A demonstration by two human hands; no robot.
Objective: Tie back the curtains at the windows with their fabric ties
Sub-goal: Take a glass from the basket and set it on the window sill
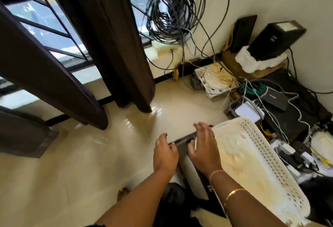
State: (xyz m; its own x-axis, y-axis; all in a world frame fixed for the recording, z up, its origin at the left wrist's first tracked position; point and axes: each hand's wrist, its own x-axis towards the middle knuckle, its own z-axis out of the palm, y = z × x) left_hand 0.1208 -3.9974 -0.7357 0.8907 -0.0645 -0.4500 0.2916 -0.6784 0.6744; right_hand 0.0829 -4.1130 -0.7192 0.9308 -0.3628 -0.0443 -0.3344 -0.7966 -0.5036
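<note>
A dark brown fabric tie (182, 141) stretches between my two hands, low over the cream floor. My left hand (164, 156) grips its left end with curled fingers. Spread over the tie's right end is my right hand (205, 151), fingers fairly straight, thumb near the strip and its outer side against a white basket. Dark brown curtains hang loose at the barred window: one panel in the middle (110, 43), one at the left (45, 75), and a third bunched at the lower left (23, 133). What lies under my hands is partly hidden.
A white perforated plastic basket (255, 163) stands tilted at my right. Coiled black cables (171, 12) hang by the window. Routers, boxes and tangled wires (270, 97) crowd the right corner along the wall. Glossy tiled floor (90, 163) spreads to the left.
</note>
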